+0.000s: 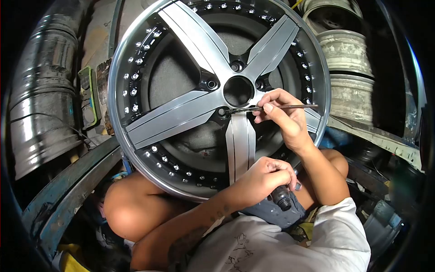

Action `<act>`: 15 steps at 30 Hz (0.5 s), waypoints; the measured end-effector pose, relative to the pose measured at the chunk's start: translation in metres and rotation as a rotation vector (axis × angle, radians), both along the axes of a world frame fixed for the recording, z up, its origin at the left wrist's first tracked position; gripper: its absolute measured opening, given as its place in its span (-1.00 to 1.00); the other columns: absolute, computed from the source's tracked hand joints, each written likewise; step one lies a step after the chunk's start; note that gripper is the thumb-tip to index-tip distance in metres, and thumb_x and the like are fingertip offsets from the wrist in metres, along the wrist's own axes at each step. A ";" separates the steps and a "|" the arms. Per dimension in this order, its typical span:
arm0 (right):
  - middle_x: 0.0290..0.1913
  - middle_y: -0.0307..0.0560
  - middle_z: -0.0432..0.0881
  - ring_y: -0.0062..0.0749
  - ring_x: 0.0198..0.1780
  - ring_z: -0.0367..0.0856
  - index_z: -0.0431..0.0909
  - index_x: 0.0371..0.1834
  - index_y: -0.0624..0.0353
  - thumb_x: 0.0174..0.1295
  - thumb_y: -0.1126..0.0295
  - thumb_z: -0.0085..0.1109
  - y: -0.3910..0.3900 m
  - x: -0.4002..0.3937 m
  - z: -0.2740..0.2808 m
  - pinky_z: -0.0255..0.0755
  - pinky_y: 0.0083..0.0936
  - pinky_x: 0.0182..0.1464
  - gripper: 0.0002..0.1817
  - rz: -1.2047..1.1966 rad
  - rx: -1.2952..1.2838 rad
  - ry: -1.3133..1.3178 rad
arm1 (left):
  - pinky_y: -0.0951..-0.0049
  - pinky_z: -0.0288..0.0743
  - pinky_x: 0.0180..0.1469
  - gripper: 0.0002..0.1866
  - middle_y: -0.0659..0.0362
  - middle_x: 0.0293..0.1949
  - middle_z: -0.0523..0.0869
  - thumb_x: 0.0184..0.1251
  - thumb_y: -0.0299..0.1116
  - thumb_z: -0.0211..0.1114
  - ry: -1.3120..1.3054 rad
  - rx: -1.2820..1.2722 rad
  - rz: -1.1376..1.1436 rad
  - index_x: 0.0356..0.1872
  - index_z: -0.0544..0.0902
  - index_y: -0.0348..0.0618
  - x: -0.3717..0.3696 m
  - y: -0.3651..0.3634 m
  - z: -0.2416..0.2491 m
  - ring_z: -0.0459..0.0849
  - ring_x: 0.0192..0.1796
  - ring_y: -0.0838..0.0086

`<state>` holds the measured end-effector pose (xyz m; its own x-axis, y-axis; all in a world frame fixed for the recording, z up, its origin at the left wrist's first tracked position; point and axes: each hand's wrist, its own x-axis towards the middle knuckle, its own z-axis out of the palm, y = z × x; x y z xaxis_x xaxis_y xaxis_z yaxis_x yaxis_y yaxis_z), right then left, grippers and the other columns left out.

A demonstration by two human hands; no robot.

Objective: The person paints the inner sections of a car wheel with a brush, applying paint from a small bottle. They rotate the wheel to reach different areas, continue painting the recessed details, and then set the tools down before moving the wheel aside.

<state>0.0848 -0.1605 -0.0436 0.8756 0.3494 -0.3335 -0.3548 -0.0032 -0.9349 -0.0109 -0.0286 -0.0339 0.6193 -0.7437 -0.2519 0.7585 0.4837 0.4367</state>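
Note:
A large silver-and-black alloy wheel with five spokes stands before me, resting against my legs. My right hand pinches a thin paintbrush near the middle of its handle. Its dark bristle end reaches left to a bolt hole beside the centre bore, just above the lower spoke. My left hand is lower, in front of the wheel's bottom rim, with its fingers curled round a small dark bottle. Part of the bottle is hidden by the fingers.
Stacked bare metal rims stand on the left, and more scuffed rims are piled on the right. A worn metal beam runs along the lower left. A clear plastic container sits at lower right.

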 end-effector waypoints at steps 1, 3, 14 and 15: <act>-0.20 -0.11 0.66 -0.52 -0.18 0.66 0.56 -0.13 0.31 0.37 0.43 0.20 0.001 -0.001 0.000 0.60 -0.57 -0.11 -0.84 -0.018 0.000 0.005 | 0.55 0.47 -0.12 -0.77 0.16 -0.43 0.70 0.26 -0.43 0.10 0.004 0.010 0.032 -0.47 0.66 -0.35 0.000 -0.001 0.001 0.67 -0.24 0.55; -0.20 -0.11 0.66 -0.52 -0.18 0.66 0.56 -0.13 0.32 0.37 0.42 0.20 0.002 0.000 0.000 0.59 -0.56 -0.11 -0.84 -0.020 -0.005 0.011 | 0.54 0.47 -0.10 -0.77 0.16 -0.42 0.70 0.26 -0.43 0.10 0.009 -0.002 0.037 -0.47 0.66 -0.35 0.000 0.000 0.000 0.67 -0.23 0.54; -0.24 -0.03 0.66 -0.46 -0.30 0.64 0.55 -0.10 0.32 0.39 0.37 0.12 0.004 -0.001 0.005 0.53 -0.51 -0.14 -0.79 0.052 0.076 0.046 | 0.55 0.40 -0.16 -0.76 0.17 -0.41 0.71 0.30 -0.38 0.14 -0.074 -0.005 -0.012 -0.48 0.64 -0.33 -0.007 0.002 0.005 0.57 -0.30 0.61; -0.24 -0.04 0.67 -0.49 -0.29 0.64 0.56 -0.10 0.33 0.39 0.39 0.12 0.004 -0.001 0.007 0.55 -0.52 -0.13 -0.80 0.031 0.098 0.090 | 0.55 0.40 -0.16 -0.76 0.17 -0.41 0.71 0.30 -0.39 0.14 -0.078 0.000 -0.027 -0.48 0.64 -0.33 -0.008 0.002 0.005 0.57 -0.30 0.61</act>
